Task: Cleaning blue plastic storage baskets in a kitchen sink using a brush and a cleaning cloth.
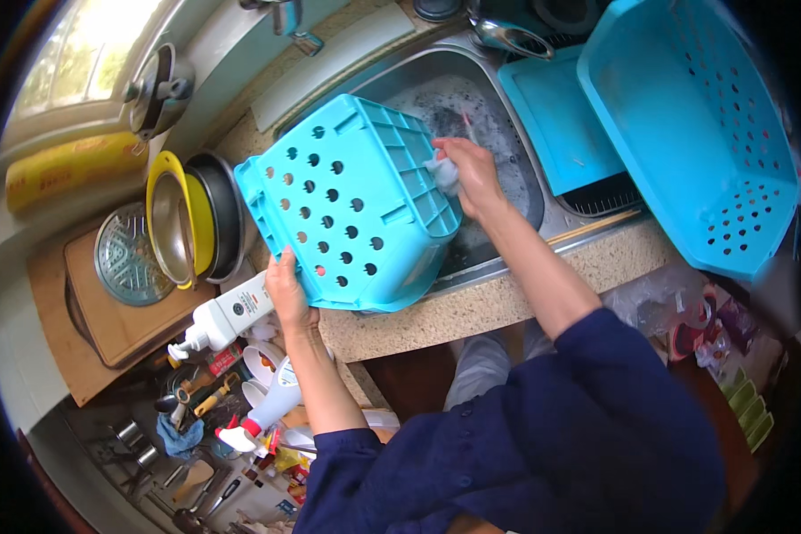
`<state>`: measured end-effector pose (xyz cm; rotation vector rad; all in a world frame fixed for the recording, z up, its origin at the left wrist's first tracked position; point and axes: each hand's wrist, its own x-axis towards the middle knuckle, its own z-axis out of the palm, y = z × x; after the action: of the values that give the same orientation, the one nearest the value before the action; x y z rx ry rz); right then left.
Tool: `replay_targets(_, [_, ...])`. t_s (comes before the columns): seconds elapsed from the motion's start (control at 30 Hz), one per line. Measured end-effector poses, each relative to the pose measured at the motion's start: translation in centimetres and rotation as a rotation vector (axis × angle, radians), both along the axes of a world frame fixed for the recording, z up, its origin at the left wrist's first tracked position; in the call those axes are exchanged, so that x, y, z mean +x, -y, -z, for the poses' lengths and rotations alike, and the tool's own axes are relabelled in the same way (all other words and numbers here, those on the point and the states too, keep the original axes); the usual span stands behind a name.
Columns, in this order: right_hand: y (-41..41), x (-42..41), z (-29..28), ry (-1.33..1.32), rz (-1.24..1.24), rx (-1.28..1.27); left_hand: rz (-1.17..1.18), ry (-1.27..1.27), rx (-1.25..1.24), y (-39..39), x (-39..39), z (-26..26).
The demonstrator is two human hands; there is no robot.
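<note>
A turquoise plastic basket (374,200) with rows of holes is tilted over the edge of a steel sink (534,180), its ribbed base facing right. My left hand (288,290) grips its rim at the lower left. Bunched in my right hand (470,173) is a pale wet cloth (443,173), held against the ribbed base. Grey, sudsy water (460,100) lies in the sink behind the basket. Beside my left hand is a white pump bottle (230,312).
Right of the sink, a larger turquoise basket (681,133) leans by a turquoise tray (561,120). Bowls and a yellow colander (203,220) stand left, near wooden cutting boards (117,320). A spray bottle (274,394) and utensils crowd the lower left. A faucet (297,33) is above.
</note>
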<state>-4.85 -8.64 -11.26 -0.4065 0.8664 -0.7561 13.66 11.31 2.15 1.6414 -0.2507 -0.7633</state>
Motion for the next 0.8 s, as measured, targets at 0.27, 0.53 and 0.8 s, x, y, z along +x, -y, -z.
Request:
replay_targets(0.27, [2.1, 3.5, -10.8, 0.328, 0.094, -0.366, 0.063, 0.054, 0.035, 0.6, -1.0, 0.9])
replay_targets(0.53, [5.7, 4.7, 6.5, -0.205, -0.102, -0.633, 0.045, 0.028, -0.017, 2.3, -3.4, 1.1])
replay_targets(0.8, [1.7, -1.2, 16.0, -0.679, -0.466, -0.828, 0.054, 0.111, 0.055, 3.9, -3.9, 0.9])
